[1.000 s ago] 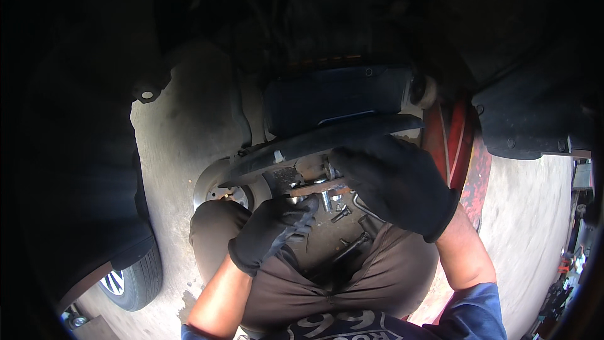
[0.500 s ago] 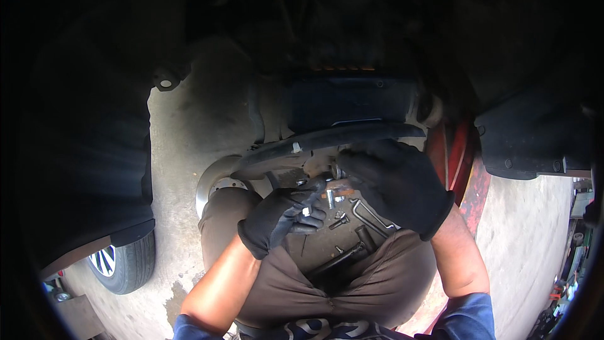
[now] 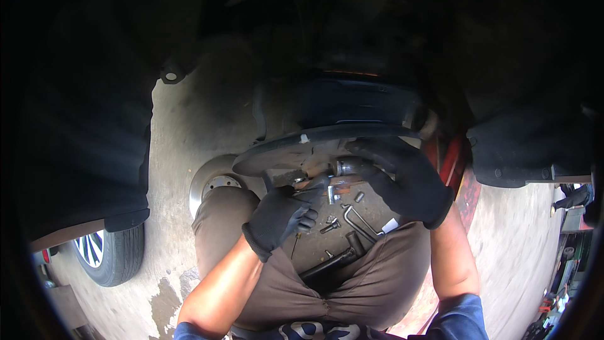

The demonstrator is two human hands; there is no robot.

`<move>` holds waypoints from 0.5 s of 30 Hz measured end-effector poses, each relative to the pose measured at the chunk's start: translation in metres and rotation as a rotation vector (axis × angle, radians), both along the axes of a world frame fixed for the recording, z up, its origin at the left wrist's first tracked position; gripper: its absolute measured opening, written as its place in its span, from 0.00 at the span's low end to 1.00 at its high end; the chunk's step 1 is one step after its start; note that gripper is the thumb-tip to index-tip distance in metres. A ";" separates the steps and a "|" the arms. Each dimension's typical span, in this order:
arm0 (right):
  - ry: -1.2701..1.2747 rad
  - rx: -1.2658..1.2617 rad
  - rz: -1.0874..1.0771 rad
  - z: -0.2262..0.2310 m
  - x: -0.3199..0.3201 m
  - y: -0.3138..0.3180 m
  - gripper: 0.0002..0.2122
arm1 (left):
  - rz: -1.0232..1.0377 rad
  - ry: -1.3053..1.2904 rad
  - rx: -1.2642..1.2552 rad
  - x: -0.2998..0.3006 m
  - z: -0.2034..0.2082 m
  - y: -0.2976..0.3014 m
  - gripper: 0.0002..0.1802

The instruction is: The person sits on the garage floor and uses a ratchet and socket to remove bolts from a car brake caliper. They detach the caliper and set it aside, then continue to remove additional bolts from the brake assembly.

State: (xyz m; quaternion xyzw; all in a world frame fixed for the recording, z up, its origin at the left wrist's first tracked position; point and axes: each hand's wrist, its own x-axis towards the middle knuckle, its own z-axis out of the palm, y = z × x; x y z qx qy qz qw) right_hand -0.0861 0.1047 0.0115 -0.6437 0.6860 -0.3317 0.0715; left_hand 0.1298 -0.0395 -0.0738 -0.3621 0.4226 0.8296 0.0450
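Note:
My right hand (image 3: 409, 182), in a black glove, has its fingers curled round a shiny cylindrical metal part (image 3: 348, 167) under the dark curved panel (image 3: 283, 145). My left hand (image 3: 277, 217), also gloved, is closed with its fingers bent beside a rusty brown part (image 3: 343, 182); whatever it grips is hidden. Just below the rusty part is a small silver cylinder (image 3: 331, 196). On the dark surface between my legs lie a bent metal bar tool (image 3: 362, 220), a small socket-like cylinder (image 3: 360, 196), a bolt (image 3: 330, 226) and a black T-shaped bar (image 3: 343, 258).
A brake disc (image 3: 214, 182) lies by my left knee. Farther left stands a wheel with a tyre (image 3: 110, 255). Red metal framework (image 3: 450, 157) runs along my right side. Dark vehicle bodywork hangs overhead and at both sides. A white piece (image 3: 390, 225) is near my right thigh.
My right hand has shifted slightly, and more of the metal cylinder shows. The small white patch at my left fingers no longer shows. The view has moved a little.

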 end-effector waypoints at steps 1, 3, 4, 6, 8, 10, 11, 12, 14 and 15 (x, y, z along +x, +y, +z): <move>-0.088 0.005 -0.052 -0.003 -0.002 0.007 0.15 | 0.014 0.028 0.010 0.000 0.001 0.000 0.30; -0.263 0.007 -0.162 -0.010 -0.004 0.025 0.16 | -0.002 -0.049 -0.030 0.000 0.003 0.000 0.31; -0.332 0.001 -0.197 -0.015 -0.003 0.034 0.16 | -0.014 -0.088 -0.052 -0.001 0.004 0.000 0.31; -0.478 -0.019 -0.272 -0.029 0.001 0.050 0.15 | -0.010 -0.096 -0.053 -0.001 0.006 -0.001 0.30; -0.542 -0.029 -0.322 -0.044 0.005 0.063 0.14 | -0.010 -0.068 -0.114 0.000 0.009 0.001 0.29; -0.667 -0.091 -0.372 -0.061 0.010 0.066 0.13 | -0.029 -0.071 -0.039 -0.001 0.009 -0.003 0.29; -0.775 -0.101 -0.396 -0.069 0.014 0.067 0.13 | -0.010 -0.052 0.055 0.000 0.009 -0.003 0.27; -0.898 -0.117 -0.421 -0.077 0.018 0.065 0.13 | 0.013 -0.035 0.144 -0.001 0.008 -0.006 0.24; -0.934 -0.167 -0.423 -0.089 0.022 0.063 0.13 | -0.041 -0.069 0.013 0.002 0.010 -0.007 0.29; -0.842 -0.196 -0.409 -0.093 0.023 0.061 0.14 | -0.062 -0.050 0.036 0.004 0.010 -0.008 0.31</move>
